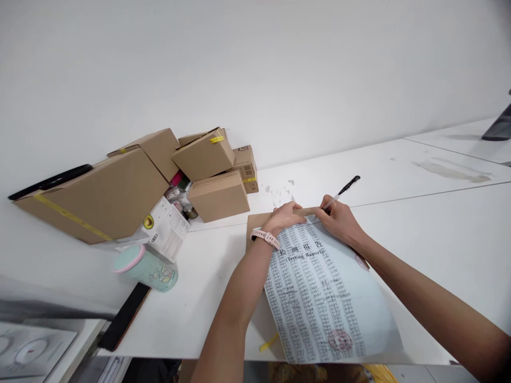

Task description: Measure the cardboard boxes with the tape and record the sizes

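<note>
My right hand (337, 219) is closed around a pen (346, 187) with a black end and a clear barrel. Its tip is hidden by the fingers, near the top edge of a printed sheet (307, 298). The sheet is headed "Testing Report", is covered in rows of small dark writing and bears a red round stamp. My left hand (285, 215), with a pink band at the wrist, rests with fingers apart along the sheet's top edge. Brown cardboard (253, 221) lies under the sheet, whose lower part curls over the table's front edge.
Cardboard boxes (219, 199) are stacked against the wall at the left. Before them stand a white box (170, 226) with an avocado picture and a mint tumbler (154, 271) with a pink rim. A dark object (499, 125) is at the far right of the white table (439, 239).
</note>
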`<action>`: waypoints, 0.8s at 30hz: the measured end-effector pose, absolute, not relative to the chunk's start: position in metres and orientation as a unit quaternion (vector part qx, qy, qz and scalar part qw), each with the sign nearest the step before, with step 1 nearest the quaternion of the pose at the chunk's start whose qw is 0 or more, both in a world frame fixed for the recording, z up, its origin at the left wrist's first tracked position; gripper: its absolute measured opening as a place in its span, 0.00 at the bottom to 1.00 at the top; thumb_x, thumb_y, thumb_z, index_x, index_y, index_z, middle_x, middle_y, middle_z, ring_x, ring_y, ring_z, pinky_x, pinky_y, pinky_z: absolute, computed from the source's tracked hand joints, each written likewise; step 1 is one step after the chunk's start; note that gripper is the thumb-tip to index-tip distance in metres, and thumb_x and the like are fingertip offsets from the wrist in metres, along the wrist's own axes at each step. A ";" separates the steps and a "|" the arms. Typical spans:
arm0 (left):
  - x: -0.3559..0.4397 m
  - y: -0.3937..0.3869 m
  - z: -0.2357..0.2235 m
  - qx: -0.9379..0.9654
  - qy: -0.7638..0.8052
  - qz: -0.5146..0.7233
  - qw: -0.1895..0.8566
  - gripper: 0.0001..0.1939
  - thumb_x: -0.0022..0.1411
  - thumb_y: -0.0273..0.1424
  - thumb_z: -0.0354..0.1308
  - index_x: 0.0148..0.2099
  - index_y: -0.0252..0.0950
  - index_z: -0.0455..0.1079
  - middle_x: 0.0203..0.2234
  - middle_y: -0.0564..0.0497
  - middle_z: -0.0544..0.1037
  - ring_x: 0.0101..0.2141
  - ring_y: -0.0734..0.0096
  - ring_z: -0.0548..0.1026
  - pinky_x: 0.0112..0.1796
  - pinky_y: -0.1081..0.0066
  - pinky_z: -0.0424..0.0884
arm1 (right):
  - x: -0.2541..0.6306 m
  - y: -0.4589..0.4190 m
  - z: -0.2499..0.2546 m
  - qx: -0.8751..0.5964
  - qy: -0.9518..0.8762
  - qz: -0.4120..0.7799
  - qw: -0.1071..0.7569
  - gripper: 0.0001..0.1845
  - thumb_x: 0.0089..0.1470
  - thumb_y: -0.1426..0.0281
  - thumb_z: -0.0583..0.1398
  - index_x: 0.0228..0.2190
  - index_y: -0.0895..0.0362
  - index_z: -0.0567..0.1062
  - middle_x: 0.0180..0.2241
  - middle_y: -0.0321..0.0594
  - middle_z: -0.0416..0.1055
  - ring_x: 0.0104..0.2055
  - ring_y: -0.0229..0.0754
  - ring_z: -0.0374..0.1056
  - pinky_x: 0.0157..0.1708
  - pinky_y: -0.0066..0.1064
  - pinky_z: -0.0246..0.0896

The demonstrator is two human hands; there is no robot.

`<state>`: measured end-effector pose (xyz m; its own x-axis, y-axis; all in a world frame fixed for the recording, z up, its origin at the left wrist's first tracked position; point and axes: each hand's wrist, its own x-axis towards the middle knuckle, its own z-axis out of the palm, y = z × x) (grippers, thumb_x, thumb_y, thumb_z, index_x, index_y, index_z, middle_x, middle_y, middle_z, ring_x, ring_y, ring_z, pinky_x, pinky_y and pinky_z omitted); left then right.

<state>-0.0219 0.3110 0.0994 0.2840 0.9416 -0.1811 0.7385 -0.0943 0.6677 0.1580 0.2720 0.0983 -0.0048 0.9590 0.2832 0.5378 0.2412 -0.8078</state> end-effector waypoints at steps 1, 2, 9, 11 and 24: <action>-0.022 0.311 0.099 0.725 0.580 0.148 0.342 0.18 0.70 0.39 0.59 0.58 0.39 0.70 0.54 0.44 0.74 0.51 0.58 0.74 0.52 0.52 0.72 | 0.158 0.272 0.098 -0.564 -0.664 0.249 0.424 0.12 0.52 0.66 0.58 0.23 0.51 0.58 0.16 0.31 0.57 0.22 0.39 0.54 0.26 0.35 0.47; -0.022 0.311 0.099 0.725 0.579 0.148 0.343 0.18 0.70 0.39 0.59 0.58 0.39 0.70 0.55 0.44 0.74 0.51 0.59 0.74 0.52 0.52 0.72 | 0.158 0.272 0.098 -0.563 -0.664 0.249 0.424 0.12 0.52 0.66 0.58 0.22 0.51 0.58 0.16 0.31 0.57 0.22 0.39 0.54 0.26 0.35 0.47; -0.022 0.309 0.102 0.722 0.582 0.147 0.344 0.19 0.69 0.39 0.60 0.58 0.37 0.69 0.54 0.44 0.73 0.51 0.57 0.74 0.52 0.51 0.73 | 0.158 0.273 0.098 -0.568 -0.658 0.246 0.428 0.11 0.51 0.66 0.57 0.22 0.51 0.58 0.16 0.30 0.56 0.22 0.38 0.53 0.26 0.34 0.47; -0.021 0.309 0.103 0.721 0.582 0.147 0.345 0.19 0.69 0.39 0.60 0.58 0.37 0.69 0.54 0.44 0.74 0.51 0.57 0.75 0.51 0.51 0.73 | 0.158 0.273 0.098 -0.570 -0.657 0.246 0.428 0.11 0.51 0.67 0.57 0.22 0.51 0.59 0.16 0.30 0.56 0.22 0.38 0.53 0.26 0.34 0.47; -0.020 0.307 0.104 0.717 0.582 0.156 0.350 0.19 0.68 0.38 0.61 0.58 0.36 0.70 0.53 0.44 0.74 0.51 0.57 0.75 0.51 0.51 0.73 | 0.159 0.273 0.097 -0.566 -0.658 0.245 0.431 0.10 0.51 0.68 0.57 0.22 0.51 0.59 0.16 0.29 0.56 0.22 0.38 0.54 0.26 0.34 0.48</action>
